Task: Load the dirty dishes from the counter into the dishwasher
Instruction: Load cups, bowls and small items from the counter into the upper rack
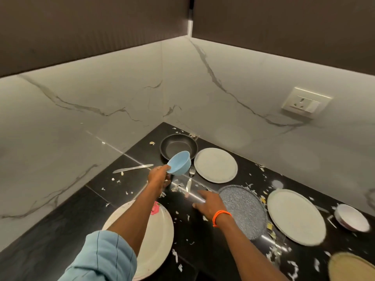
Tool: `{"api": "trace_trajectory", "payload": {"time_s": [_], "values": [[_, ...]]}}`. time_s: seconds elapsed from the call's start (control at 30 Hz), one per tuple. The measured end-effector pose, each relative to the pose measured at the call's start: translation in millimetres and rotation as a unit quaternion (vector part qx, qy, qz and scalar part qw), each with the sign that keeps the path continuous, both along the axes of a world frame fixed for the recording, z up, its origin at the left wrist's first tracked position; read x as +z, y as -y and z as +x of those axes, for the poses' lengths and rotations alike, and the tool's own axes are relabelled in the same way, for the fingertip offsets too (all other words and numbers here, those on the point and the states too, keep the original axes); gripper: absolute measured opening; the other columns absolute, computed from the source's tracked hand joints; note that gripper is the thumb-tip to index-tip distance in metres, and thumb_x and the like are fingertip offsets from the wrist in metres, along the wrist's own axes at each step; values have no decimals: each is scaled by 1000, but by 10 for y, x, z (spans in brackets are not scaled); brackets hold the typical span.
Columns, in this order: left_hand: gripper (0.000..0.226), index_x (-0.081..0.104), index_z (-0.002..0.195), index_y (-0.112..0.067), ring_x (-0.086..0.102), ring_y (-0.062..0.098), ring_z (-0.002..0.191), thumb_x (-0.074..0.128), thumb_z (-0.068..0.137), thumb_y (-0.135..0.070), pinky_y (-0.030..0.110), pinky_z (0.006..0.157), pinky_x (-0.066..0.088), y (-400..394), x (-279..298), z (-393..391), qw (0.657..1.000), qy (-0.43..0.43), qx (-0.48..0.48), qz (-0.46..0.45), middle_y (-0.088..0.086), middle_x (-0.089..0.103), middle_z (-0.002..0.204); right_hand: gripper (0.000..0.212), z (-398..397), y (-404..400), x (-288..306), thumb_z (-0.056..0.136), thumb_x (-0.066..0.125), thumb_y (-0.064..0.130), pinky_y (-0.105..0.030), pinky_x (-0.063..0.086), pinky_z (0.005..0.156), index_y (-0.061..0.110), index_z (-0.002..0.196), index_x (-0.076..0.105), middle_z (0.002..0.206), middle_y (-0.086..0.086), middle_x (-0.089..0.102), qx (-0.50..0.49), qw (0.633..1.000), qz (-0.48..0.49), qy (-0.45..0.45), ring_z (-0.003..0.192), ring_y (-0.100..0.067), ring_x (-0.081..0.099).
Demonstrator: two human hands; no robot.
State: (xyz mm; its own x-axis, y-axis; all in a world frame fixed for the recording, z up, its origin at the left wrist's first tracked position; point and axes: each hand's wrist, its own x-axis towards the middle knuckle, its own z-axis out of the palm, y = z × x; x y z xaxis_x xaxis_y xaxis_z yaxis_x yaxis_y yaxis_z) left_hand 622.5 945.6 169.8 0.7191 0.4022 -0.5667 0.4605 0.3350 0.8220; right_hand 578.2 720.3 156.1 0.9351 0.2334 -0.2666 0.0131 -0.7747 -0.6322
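Note:
My left hand (159, 176) grips the rim of a light blue bowl (180, 162) and holds it tilted above the black counter (60, 220), in front of a black pan (178, 147). My right hand (207, 201), with an orange band on its wrist, reaches over the counter with thumb and forefinger spread at the handle end of a steel fork (189, 180); it holds nothing. A table knife (133, 168) lies to the left. The dishwasher is out of view.
Plates lie around: a white one (216, 165) by the pan, a grey speckled one (243, 209), a large white one (296, 217), a small white dish (352, 218), a tan one (353, 268) and a floral one (158, 230) under my left arm. Food scraps litter the counter. Marble walls close the corner.

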Motion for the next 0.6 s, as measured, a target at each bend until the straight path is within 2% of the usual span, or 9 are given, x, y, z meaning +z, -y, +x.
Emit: {"api": "trace_trajectory", "payload": {"time_s": [0.1,0.17,0.27,0.33,0.43,0.6], "values": [[17,64,106,-9,65,24,91,67,91,-15,37,78,62,431,44,-62,998,-11,-67,-6,13,67,102,50,-132,711,43,82,75,33,-29,49,98,26,130,64,123,1,69,-57,998,-31,20,112,-17,65],[19,64,109,-6,64,26,88,63,91,-11,39,74,62,740,64,-100,992,-13,-122,-19,15,64,101,51,-216,1262,36,84,74,32,-31,50,99,20,132,63,126,-2,68,-107,993,-56,19,112,-18,65],[20,61,110,-1,69,33,85,59,91,-7,41,71,63,1238,109,-167,982,-26,-184,-34,18,64,100,34,-355,2050,88,86,72,25,-34,52,89,13,118,71,111,-10,73,-211,975,-58,52,99,-26,69],[15,61,106,-3,72,39,93,58,92,-5,38,66,63,1624,122,-208,973,-38,-222,-53,21,66,105,31,-453,2534,95,87,72,28,-35,51,91,11,114,73,107,-11,74,-273,957,-66,66,98,-28,67],[17,62,108,-2,70,40,103,56,92,1,35,62,64,2267,81,-260,965,-46,-247,-74,23,65,111,30,-589,3159,16,87,73,25,-34,50,95,9,112,75,108,-11,75,-330,940,-58,63,104,-29,67],[28,60,112,5,71,37,95,59,85,5,36,61,62,3442,-60,-352,955,-48,-287,-49,24,66,114,16,-763,4051,-127,88,65,14,-35,54,89,16,99,77,102,-8,75,-385,920,-47,53,96,-27,68]]}}
